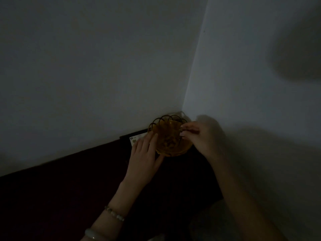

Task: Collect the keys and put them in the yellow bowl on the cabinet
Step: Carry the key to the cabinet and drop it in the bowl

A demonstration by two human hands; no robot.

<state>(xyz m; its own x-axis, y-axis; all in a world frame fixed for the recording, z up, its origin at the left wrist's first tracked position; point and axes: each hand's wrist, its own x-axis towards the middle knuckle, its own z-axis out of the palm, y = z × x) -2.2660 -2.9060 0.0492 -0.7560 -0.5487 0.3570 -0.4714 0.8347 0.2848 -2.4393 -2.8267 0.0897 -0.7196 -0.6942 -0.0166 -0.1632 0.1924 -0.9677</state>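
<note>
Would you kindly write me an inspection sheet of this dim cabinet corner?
Surface: dark cabinet top, dimly lit.
Job's things: yellow scalloped glass bowl in the corner; contents too dark to identify.
Clutter: pale card lying behind the left hand.
Hands: left hand flat against the bowl's side; right hand pinched over the rim, what it holds unclear.
Cables: nothing seen.
Surroundings: plain pale walls meeting in a corner.

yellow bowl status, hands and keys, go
Left hand flat against yellow bowl, steadying. Right hand pinched over the rim, contents too dark to tell. Bowl on dark cabinet in the corner. Nothing blocking.
</note>
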